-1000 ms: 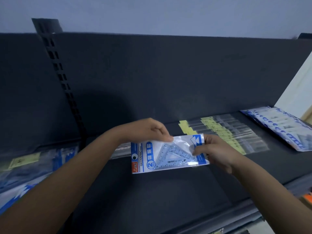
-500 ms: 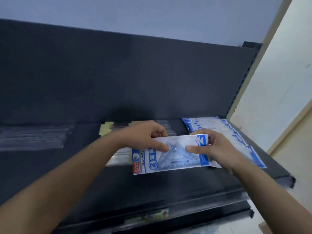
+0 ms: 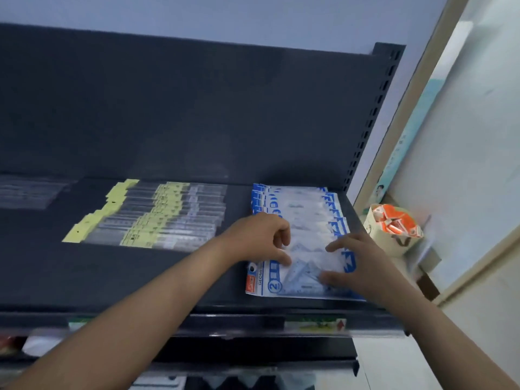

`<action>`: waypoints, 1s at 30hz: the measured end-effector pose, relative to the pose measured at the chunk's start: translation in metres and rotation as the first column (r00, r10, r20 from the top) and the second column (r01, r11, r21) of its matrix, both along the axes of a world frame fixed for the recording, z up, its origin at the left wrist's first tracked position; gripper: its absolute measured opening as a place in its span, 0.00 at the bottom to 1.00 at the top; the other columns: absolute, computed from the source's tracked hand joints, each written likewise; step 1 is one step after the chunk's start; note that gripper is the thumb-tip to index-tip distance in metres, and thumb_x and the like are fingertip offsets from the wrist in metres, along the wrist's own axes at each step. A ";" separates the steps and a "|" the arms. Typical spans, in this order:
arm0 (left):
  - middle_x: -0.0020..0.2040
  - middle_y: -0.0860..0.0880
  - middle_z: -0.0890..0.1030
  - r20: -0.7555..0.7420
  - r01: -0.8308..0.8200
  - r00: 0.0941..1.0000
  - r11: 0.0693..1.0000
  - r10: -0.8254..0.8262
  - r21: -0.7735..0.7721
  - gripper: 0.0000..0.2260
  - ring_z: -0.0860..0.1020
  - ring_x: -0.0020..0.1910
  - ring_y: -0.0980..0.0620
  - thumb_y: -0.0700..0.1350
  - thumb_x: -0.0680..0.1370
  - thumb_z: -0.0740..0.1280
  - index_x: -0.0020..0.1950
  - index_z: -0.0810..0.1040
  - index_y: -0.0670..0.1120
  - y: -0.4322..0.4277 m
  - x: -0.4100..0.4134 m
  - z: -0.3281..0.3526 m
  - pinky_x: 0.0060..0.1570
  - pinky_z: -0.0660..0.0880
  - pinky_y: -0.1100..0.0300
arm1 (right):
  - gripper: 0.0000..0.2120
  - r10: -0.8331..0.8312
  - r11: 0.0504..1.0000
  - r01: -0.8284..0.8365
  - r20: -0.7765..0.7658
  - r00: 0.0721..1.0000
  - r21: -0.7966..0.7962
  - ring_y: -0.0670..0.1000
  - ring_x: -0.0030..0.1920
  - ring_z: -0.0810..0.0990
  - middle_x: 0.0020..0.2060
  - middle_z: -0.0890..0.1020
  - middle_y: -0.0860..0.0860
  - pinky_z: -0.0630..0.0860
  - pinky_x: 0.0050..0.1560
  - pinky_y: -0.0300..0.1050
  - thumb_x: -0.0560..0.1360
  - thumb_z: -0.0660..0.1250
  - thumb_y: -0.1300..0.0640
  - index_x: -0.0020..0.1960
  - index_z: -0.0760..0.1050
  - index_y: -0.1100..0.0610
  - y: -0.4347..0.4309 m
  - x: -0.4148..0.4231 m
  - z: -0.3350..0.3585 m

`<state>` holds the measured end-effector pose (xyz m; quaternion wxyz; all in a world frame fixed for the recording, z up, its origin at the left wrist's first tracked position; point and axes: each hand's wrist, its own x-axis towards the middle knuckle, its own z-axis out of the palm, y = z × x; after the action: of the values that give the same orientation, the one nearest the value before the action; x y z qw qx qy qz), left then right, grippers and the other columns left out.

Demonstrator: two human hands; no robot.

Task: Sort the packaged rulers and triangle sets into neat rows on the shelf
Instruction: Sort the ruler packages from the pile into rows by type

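Observation:
A blue-and-white triangle set package (image 3: 304, 280) lies flat at the front of a row of like triangle sets (image 3: 298, 204) on the right end of the dark shelf (image 3: 140, 277). My left hand (image 3: 261, 240) has curled fingers and pinches the package's upper left part. My right hand (image 3: 357, 263) rests on its right side with fingers spread and fairly straight. Left of this row lies a fanned row of clear ruler packets with yellow headers (image 3: 157, 220).
More clear packets (image 3: 25, 192) lie at the shelf's far left. A small cardboard box of orange packets (image 3: 394, 229) stands just right of the shelf end. The slotted upright post (image 3: 374, 108) bounds the shelf on the right. A price rail (image 3: 225, 325) runs along the front edge.
The view swung right. Both hands carried the triangle set package rightward and down onto the front of the blue-and-white row; my right hand's fingers have straightened out on it.

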<state>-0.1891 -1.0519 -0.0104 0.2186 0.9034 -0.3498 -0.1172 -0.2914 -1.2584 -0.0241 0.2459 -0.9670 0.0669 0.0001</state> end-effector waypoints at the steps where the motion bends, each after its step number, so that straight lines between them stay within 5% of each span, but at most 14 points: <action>1: 0.45 0.57 0.80 0.031 -0.006 0.999 1.000 0.005 0.019 0.14 0.76 0.43 0.59 0.56 0.69 0.75 0.48 0.78 0.52 -0.001 -0.002 -0.001 0.40 0.72 0.62 | 0.26 0.010 1.000 -0.010 -0.008 1.000 -0.016 0.42 0.54 0.66 0.56 0.65 0.40 0.65 0.52 0.36 0.61 0.75 0.38 0.56 0.73 0.42 -0.003 -0.001 -0.002; 5: 0.53 0.56 0.79 0.303 -0.090 0.952 0.989 0.050 0.117 0.16 0.75 0.52 0.54 0.59 0.73 0.69 0.55 0.76 0.52 0.010 -0.013 0.004 0.50 0.67 0.59 | 0.28 0.099 0.980 -0.081 0.096 0.990 -0.182 0.49 0.65 0.65 0.64 0.69 0.43 0.61 0.65 0.48 0.67 0.68 0.34 0.63 0.70 0.43 0.007 0.008 0.004; 9: 0.54 0.53 0.77 0.528 -0.149 0.849 0.969 0.023 0.197 0.18 0.73 0.55 0.51 0.62 0.77 0.60 0.58 0.75 0.50 0.056 -0.024 0.014 0.54 0.63 0.58 | 0.24 0.225 0.944 -0.161 0.204 0.953 -0.287 0.50 0.68 0.63 0.67 0.68 0.45 0.59 0.67 0.48 0.73 0.64 0.38 0.66 0.69 0.45 0.059 0.028 0.018; 14: 0.64 0.52 0.75 0.576 -0.374 0.799 0.893 0.173 0.251 0.27 0.71 0.63 0.49 0.67 0.78 0.52 0.68 0.70 0.50 0.162 -0.036 0.029 0.61 0.64 0.55 | 0.25 0.441 0.881 -0.367 0.239 0.865 -0.299 0.51 0.66 0.65 0.67 0.68 0.48 0.63 0.66 0.47 0.74 0.64 0.40 0.67 0.68 0.49 0.167 0.050 0.029; 19: 0.60 0.51 0.76 0.689 -0.526 0.696 0.797 0.202 0.297 0.21 0.73 0.59 0.48 0.61 0.80 0.50 0.65 0.71 0.51 0.297 -0.059 0.040 0.57 0.64 0.54 | 0.28 0.569 0.811 -0.471 0.280 0.773 -0.348 0.52 0.72 0.59 0.73 0.62 0.51 0.58 0.70 0.48 0.74 0.64 0.41 0.71 0.64 0.48 0.303 0.064 0.036; 30: 0.64 0.51 0.75 0.690 -0.785 0.572 0.539 0.443 0.305 0.32 0.72 0.63 0.49 0.70 0.76 0.46 0.67 0.70 0.50 0.610 -0.082 0.053 0.61 0.66 0.54 | 0.37 0.679 0.734 -0.622 0.332 0.655 -0.274 0.51 0.73 0.59 0.74 0.61 0.49 0.61 0.71 0.49 0.75 0.62 0.39 0.77 0.52 0.53 0.607 0.088 0.041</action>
<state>-0.2710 -0.4422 0.0422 -0.1499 0.9803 0.0175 0.1274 -0.2030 -0.6518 0.0173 0.1713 -0.9178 -0.3377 -0.1191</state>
